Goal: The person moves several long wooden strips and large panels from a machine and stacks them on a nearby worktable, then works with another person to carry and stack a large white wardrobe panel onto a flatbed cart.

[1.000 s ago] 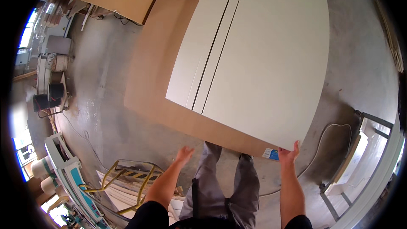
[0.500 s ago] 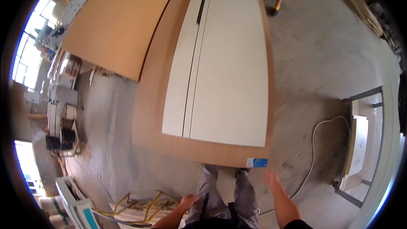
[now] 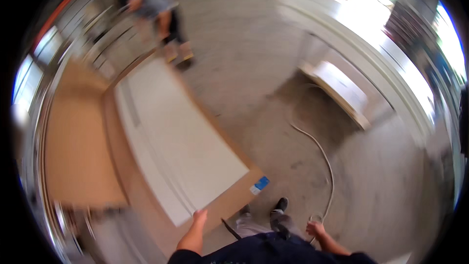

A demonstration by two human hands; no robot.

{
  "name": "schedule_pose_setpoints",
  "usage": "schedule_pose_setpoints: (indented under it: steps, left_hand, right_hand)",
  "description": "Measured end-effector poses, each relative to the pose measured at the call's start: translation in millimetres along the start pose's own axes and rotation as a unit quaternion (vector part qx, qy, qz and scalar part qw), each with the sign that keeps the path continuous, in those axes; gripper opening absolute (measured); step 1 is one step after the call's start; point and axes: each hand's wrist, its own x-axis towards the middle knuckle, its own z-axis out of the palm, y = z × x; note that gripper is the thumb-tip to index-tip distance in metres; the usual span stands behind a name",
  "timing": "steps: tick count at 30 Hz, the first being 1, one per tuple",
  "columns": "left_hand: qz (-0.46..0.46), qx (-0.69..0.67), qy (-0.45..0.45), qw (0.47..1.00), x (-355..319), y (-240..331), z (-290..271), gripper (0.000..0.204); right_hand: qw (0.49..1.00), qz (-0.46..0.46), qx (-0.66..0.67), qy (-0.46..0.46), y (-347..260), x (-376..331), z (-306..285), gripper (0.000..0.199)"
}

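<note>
White panel (image 3: 181,132) lies flat on brown board (image 3: 122,146), near end just inside board's near edge; blue-and-white label (image 3: 259,186) at board's near right corner. I see left hand (image 3: 198,216) by near edge, close to panel's near left corner; can't tell grip or contact. Right hand (image 3: 316,228) beyond near right corner, blurred; can't tell if clenched. Co-worker (image 3: 163,14) bends by far edge. My judgement: step is handling panel on board; next move calls for 2 hands set at near corners.
</note>
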Motion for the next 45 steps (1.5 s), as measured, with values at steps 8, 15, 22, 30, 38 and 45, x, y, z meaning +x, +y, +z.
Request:
schedule_pose_setpoints:
  steps: [8,15,22,30,38,45]
  left_hand:
    - [0.144,0.249,-0.187,0.939,-38.4,111.3,123.7,0.018]
    - [0.209,0.327,-0.383,0.838,-147.2,194.4,385.9,0.023]
    - [0.249,0.510,-0.485,0.666,-291.1,241.4,584.5,0.029]
    - [0.695,0.597,-0.397,-0.056,-173.8,302.0,855.2,0.020]
    - [0.385,0.656,-0.447,0.470,-549.8,328.9,1162.0,0.019]
    - [0.406,0.576,-0.549,0.449,-795.8,262.7,1337.0,0.012]
  right_hand:
    - [0.896,-0.235,-0.089,0.367,28.4,-93.2,54.7,0.047]
    - [0.799,-0.217,0.051,0.558,92.7,-159.4,-86.3,0.038]
    - [0.646,-0.212,0.274,0.680,111.7,-274.6,-176.3,0.034]
    - [0.667,-0.170,0.237,0.685,17.3,-253.7,-244.8,0.027]
    - [0.649,-0.202,0.362,0.637,-69.2,-316.1,-290.3,0.040]
    - [0.665,-0.133,0.360,0.640,-125.4,-359.9,-455.4,0.037]
